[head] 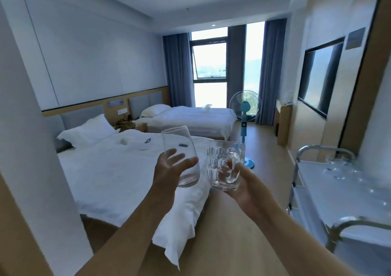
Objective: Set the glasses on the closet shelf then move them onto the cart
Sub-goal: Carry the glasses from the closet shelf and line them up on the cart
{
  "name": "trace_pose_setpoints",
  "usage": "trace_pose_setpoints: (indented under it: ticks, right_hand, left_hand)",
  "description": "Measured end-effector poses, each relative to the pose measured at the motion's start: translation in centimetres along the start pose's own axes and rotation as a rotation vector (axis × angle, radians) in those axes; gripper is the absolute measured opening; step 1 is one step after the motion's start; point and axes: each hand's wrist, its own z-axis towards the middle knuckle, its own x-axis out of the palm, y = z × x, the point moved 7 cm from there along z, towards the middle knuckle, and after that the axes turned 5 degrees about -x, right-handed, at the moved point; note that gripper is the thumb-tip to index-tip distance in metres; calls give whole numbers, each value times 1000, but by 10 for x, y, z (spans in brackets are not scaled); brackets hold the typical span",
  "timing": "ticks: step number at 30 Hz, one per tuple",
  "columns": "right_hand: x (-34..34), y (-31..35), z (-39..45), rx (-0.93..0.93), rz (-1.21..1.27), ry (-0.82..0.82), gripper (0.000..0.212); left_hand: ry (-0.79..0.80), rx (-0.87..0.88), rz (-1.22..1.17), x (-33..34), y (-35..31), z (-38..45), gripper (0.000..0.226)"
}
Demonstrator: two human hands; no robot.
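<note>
Both forearms reach out over the near bed [118,176]. At right stands the cart [330,193], blurred stemware on top. Left hand [169,167] fingers clamp the smooth tumbler [181,155]; right hand [237,182] fingers grip the ribbed mug [222,165], touching it.

We hold two glasses up in front of us, side by side: the tall glass [181,155] in our left hand [169,165] and the mug [224,165] in our right hand [234,176], close but not touching. Behind them and to the left are two beds, the near bed [118,169] in front of the far bed [190,119], with a fan [245,110] standing on the floor to the right of the far bed, in front of the window [209,64]. The cart [330,182] stands to our right with more glasses [338,167] on its top.
</note>
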Motion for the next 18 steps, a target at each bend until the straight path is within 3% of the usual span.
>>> trace_pose_setpoints:
  ticks: [4,5,8,11,18]
  right_hand:
    - [-8,-5,9,-34,41,17,27]
    - [-14,-8,11,-43,30,-17,23]
    - [-18,-11,15,-66,-13,-97,26]
    - [-22,-8,14,-101,-66,-138,67]
    - [-56,16,8,-200,-221,-231,75]
  left_hand:
    - [107,-40,-31,11,7,27,90]
    - [140,-50,-31,13,9,34,90]
    - [196,-56,-11,16,18,55,102]
    - [244,-83,8,24,29,71,112]
    - [431,-130,22,74,61,97,78]
